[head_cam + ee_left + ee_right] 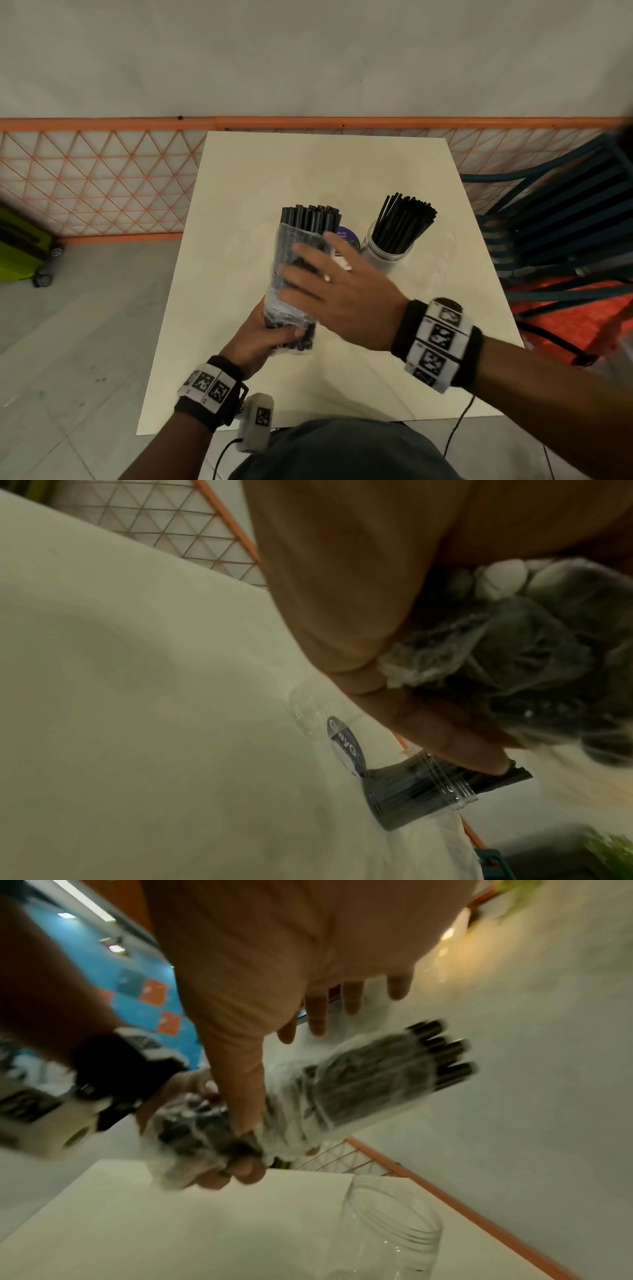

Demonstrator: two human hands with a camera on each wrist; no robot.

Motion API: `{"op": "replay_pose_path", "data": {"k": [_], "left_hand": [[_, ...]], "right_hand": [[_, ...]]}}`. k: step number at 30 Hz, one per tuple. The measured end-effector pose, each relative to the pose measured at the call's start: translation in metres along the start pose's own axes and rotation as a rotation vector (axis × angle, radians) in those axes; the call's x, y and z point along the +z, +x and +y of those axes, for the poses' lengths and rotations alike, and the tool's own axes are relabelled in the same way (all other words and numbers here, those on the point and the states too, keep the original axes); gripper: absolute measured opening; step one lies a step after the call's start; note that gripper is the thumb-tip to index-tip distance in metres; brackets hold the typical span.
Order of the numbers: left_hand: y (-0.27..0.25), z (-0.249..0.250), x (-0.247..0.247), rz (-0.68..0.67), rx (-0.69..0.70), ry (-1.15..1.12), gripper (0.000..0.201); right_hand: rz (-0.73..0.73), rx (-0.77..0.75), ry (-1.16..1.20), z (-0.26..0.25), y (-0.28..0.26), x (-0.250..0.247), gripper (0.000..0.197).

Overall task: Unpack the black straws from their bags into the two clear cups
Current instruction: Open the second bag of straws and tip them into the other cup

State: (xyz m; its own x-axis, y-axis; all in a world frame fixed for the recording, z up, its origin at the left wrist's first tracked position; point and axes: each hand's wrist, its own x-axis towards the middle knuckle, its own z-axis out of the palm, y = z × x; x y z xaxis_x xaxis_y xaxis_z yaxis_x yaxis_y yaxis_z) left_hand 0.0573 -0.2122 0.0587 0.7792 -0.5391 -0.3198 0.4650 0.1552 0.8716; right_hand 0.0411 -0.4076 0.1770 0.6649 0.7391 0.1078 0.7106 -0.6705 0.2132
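Note:
My left hand (270,337) grips the bottom of a crumpled clear bag (286,246) of black straws and holds it upright above the table. Straw tips (310,214) stick out of the bag's open top. My right hand (308,270) lies over the bag's right side with fingers spread and straight. To the right, a clear cup (390,250) stands full of black straws. In the head view the bag mostly hides an empty clear cup (390,1229), of which only a purple label (346,236) shows. The left wrist view has both the empty cup (308,712) and the full cup (418,791).
The cream table (274,171) stands against an orange lattice fence (102,178). A dark blue slatted chair (565,212) is close on the right. On the floor at the left sits a green suitcase (20,246). A white device (257,421) with a cable hangs at the table's near edge.

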Motion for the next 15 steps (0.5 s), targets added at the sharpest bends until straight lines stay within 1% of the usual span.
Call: {"op": "replay_pose_path", "data": {"k": [2,3,4,6,7,8,9,11,12,13,15], "left_hand": [[-0.002,0.011,0.004,-0.066,-0.007,0.051,0.054],[-0.004,0.017,0.006,-0.090,-0.013,0.068,0.052],[-0.005,0.024,0.008,-0.104,-0.017,0.085,0.049],[-0.010,0.042,0.010,-0.111,-0.018,0.141,0.042],[-0.012,0.052,0.009,-0.115,-0.026,0.163,0.041],[-0.014,0.062,0.007,-0.116,-0.038,0.185,0.043],[-0.016,0.072,0.005,-0.109,-0.057,0.203,0.052],[-0.020,0.089,-0.004,-0.117,-0.094,0.240,0.081],[-0.021,0.096,-0.008,-0.128,-0.107,0.258,0.091],[-0.023,0.103,-0.011,-0.134,-0.107,0.263,0.098],[-0.023,0.115,-0.015,-0.127,-0.070,0.277,0.100]], "right_hand": [[-0.158,-0.114,-0.056,-0.003,0.013,0.008,0.062],[-0.203,-0.147,-0.083,-0.002,0.020,0.012,0.065],[-0.228,-0.168,-0.082,0.000,0.025,0.016,0.064],[-0.207,-0.200,-0.056,0.006,0.034,0.022,0.055],[-0.176,-0.197,-0.036,0.009,0.039,0.023,0.051],[-0.135,-0.183,-0.008,0.013,0.042,0.023,0.048],[-0.077,-0.165,0.029,0.016,0.044,0.025,0.045],[0.063,-0.105,0.143,0.020,0.049,0.029,0.038],[0.137,-0.063,0.213,0.022,0.050,0.030,0.037],[0.206,-0.011,0.288,0.024,0.052,0.030,0.038],[0.313,0.095,0.449,0.028,0.055,0.029,0.045]]}}
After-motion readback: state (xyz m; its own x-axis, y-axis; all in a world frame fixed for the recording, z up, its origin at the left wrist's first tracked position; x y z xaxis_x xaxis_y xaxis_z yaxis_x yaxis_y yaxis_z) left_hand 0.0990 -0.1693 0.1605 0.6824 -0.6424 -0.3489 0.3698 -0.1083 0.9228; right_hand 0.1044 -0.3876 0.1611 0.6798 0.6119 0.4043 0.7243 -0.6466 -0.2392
